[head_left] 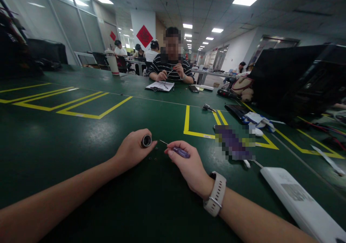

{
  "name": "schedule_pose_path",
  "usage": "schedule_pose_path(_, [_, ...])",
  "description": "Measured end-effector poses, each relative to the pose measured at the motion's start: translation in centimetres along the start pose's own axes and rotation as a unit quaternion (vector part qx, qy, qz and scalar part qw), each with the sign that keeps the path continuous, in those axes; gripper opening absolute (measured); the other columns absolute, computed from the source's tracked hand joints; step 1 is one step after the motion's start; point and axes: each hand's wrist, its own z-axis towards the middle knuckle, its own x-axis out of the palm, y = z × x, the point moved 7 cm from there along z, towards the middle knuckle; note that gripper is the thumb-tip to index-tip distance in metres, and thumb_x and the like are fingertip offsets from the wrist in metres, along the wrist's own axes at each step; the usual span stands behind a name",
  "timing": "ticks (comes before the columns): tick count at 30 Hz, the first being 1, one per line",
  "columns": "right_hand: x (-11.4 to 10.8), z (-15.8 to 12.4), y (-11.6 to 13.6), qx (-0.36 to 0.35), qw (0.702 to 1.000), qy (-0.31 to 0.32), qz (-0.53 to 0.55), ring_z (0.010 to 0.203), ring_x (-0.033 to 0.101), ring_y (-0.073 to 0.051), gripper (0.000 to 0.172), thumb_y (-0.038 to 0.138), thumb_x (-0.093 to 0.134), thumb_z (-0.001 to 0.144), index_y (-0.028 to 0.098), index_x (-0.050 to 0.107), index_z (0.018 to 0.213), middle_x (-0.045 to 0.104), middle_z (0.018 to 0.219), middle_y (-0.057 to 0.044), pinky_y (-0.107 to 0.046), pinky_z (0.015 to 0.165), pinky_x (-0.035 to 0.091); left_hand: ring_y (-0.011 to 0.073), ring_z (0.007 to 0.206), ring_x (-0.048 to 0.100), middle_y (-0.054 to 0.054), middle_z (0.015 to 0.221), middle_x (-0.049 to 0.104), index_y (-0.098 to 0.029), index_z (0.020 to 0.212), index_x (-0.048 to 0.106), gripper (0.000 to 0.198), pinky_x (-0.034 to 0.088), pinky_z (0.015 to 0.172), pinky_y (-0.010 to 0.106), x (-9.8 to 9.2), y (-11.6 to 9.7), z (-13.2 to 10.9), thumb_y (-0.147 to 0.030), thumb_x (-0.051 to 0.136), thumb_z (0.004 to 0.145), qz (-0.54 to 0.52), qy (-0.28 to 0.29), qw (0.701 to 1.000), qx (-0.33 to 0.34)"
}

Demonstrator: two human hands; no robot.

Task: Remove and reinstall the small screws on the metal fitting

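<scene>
My left hand (133, 146) is closed around a dark cylindrical part (146, 141), whose round metal-rimmed open end faces me. In my right hand (186, 160) is a small screwdriver (181, 152) with a translucent purple handle. Its thin shaft points left toward the cylindrical part, with a gap between them. Several tiny dark rings or nuts (155, 159) lie on the green tabletop (129, 207) just below and between my hands. What the cylinder's far end looks like is hidden by my fingers.
A white power strip (294, 196) lies at the right, near a blurred purple object (234, 144). A metal-and-black part (208, 108) rests farther back. Across the table a person (171, 64) sits behind a clipboard (160, 86). A cup (112, 63) stands at the back left.
</scene>
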Motion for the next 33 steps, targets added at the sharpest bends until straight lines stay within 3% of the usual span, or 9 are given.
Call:
schedule_pose_path(3, [-0.1,0.0,0.2,-0.008,1.0,-0.008,0.016,0.077,0.059,-0.016,0.018,0.032,0.062,0.077,0.017,0.065,0.085,0.067,0.081,-0.003,-0.03,0.071,0.044,0.0178,0.065,0.052,0.002,0.073,0.055,-0.018,0.077,0.05,0.012,0.039,0.059,0.029,-0.1,0.0,0.0,-0.029,0.053,0.075,-0.013,-0.008,1.0,0.0])
schedule_pose_path(10, [-0.8,0.0,0.0,-0.03,0.997,-0.035,0.068,0.052,0.052,-0.011,0.032,0.043,0.053,0.083,0.018,0.058,0.063,0.056,0.052,0.003,-0.025,0.056,0.04,0.0233,0.085,0.053,0.008,0.09,0.058,-0.018,0.087,0.055,0.023,0.039,0.073,0.036,-0.3,0.4,0.2,-0.04,0.051,0.08,0.017,-0.034,0.999,0.015])
schedule_pose_path(15, [-0.3,-0.1,-0.1,-0.025,0.999,-0.01,0.031,0.053,0.052,-0.011,0.034,0.044,0.053,0.083,0.018,0.059,0.063,0.055,0.052,0.003,-0.024,0.056,0.04,0.0253,0.087,0.052,0.006,0.089,0.061,-0.02,0.091,0.056,0.026,0.037,0.079,0.04,-0.5,0.5,0.2,-0.043,0.056,0.079,0.033,-0.049,0.998,0.019])
schedule_pose_path(21, [0.0,-0.1,-0.3,-0.015,1.0,0.006,-0.016,0.055,0.052,-0.011,0.033,0.044,0.051,0.083,0.018,0.059,0.065,0.055,0.054,0.003,-0.025,0.057,0.041,0.0203,0.083,0.054,0.005,0.095,0.055,-0.019,0.099,0.056,0.028,0.044,0.07,0.032,0.1,0.5,0.1,-0.038,0.056,0.079,-0.079,-0.018,0.997,-0.005])
schedule_pose_path(26, [0.0,-0.4,0.8,-0.034,0.995,0.005,-0.095,0.055,0.052,-0.011,0.033,0.039,0.047,0.086,0.018,0.058,0.064,0.054,0.055,0.003,-0.024,0.057,0.04,0.0228,0.089,0.057,0.006,0.097,0.059,-0.019,0.097,0.059,0.029,0.046,0.078,0.037,0.2,1.5,0.3,-0.036,0.061,0.073,-0.133,-0.027,0.99,-0.038])
schedule_pose_path(29, [-0.5,-0.5,1.7,-0.032,0.987,-0.031,-0.157,0.05,0.049,-0.011,0.035,0.035,0.046,0.085,0.017,0.055,0.056,0.049,0.048,0.004,-0.024,0.051,0.037,0.0245,0.093,0.06,0.006,0.098,0.064,-0.019,0.097,0.059,0.036,0.047,0.084,0.039,0.8,2.6,0.5,-0.035,0.067,0.066,-0.232,-0.005,0.967,-0.1])
schedule_pose_path(33, [-0.9,-0.5,2.6,-0.028,0.974,-0.059,-0.215,0.044,0.044,-0.011,0.037,0.032,0.047,0.084,0.018,0.049,0.05,0.042,0.042,0.005,-0.024,0.047,0.033,0.0239,0.096,0.063,0.006,0.097,0.069,-0.018,0.104,0.058,0.046,0.045,0.09,0.039,1.7,3.2,0.3,-0.025,0.067,0.06,-0.419,0.035,0.881,-0.218])
